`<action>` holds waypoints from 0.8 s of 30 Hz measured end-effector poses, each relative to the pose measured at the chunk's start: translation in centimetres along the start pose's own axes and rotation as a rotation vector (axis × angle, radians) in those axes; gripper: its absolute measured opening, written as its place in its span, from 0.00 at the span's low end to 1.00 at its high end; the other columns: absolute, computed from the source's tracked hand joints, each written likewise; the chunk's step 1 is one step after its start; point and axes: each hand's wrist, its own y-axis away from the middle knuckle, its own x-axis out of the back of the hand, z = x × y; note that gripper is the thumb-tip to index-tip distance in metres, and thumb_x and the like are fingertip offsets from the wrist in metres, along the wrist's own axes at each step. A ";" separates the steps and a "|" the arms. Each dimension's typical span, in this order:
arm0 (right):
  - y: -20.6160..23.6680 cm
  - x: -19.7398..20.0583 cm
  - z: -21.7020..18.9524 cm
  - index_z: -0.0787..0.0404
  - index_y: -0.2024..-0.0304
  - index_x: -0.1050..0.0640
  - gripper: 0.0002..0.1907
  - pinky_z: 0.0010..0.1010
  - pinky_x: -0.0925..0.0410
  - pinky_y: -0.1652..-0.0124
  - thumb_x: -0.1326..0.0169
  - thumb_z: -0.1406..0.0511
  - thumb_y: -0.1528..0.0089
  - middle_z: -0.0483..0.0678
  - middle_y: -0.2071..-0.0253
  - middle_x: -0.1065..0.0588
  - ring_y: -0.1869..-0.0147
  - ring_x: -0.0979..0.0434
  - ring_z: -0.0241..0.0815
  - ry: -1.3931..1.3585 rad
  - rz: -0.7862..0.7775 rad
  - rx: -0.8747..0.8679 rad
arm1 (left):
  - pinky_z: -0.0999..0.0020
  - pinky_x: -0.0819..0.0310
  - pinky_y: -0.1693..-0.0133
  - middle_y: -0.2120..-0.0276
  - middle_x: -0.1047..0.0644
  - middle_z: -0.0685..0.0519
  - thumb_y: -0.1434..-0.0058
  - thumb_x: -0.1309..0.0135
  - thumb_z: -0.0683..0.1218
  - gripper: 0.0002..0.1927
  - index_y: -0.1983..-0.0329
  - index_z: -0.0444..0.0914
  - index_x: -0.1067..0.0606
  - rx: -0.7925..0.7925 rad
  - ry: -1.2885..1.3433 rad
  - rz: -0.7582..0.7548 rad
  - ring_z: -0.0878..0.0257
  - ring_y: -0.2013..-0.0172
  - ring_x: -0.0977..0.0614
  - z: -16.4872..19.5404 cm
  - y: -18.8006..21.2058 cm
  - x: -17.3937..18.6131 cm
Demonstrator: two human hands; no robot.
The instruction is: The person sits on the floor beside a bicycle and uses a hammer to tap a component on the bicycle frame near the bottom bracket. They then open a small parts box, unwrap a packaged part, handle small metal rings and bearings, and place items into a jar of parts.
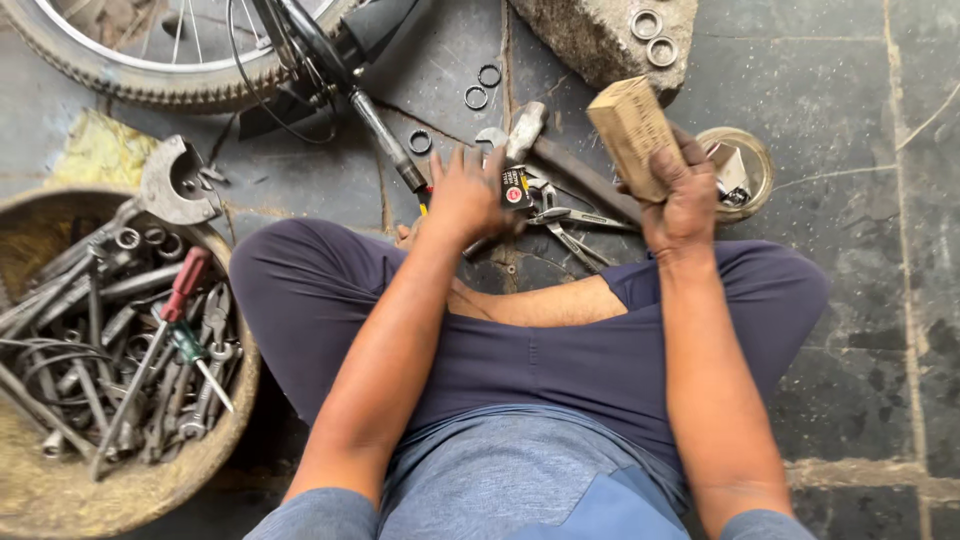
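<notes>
Right hand gripping wooden block, left hand spread over pliers

The floor is dark grey stone slabs, worn and stained, with pale cracked joints between them. A rough grey stone block sits at the top edge. Even, soft daylight falls across everything without hard shadows.

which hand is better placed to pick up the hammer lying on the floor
Left. The left hand is empty and spread just beside the hammer, while the right hand already grips a wooden block.
</notes>
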 end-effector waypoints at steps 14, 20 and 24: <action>6.5 0.5 -6.6 0.72 0.46 0.20 0.30 0.40 0.31 0.32 0.32 0.62 0.47 0.61 0.41 0.24 0.34 0.23 0.53 0.076 -0.658 -0.055 | 0.63 0.42 0.31 0.29 0.33 0.43 0.43 0.48 0.52 0.46 0.21 0.39 0.47 -0.332 1.045 -0.354 0.51 0.29 0.32 1.4 8.7 9.5; 9.9 -3.4 -12.0 0.71 0.49 0.18 0.29 0.39 0.31 0.36 0.33 0.63 0.52 0.61 0.41 0.23 0.37 0.22 0.54 0.338 -0.658 -0.131 | 0.62 0.56 0.22 0.20 0.48 0.43 0.35 0.49 0.54 0.46 0.19 0.33 0.51 -0.463 1.555 -0.320 0.52 0.20 0.47 3.2 15.9 11.4; 13.0 -6.9 -13.9 0.67 0.47 0.19 0.27 0.35 0.31 0.38 0.34 0.64 0.48 0.59 0.43 0.24 0.39 0.23 0.52 0.804 -0.523 0.107 | 0.61 0.56 0.23 0.22 0.45 0.40 0.32 0.52 0.53 0.43 0.20 0.32 0.51 -0.408 1.287 -0.098 0.51 0.21 0.46 5.0 18.4 11.0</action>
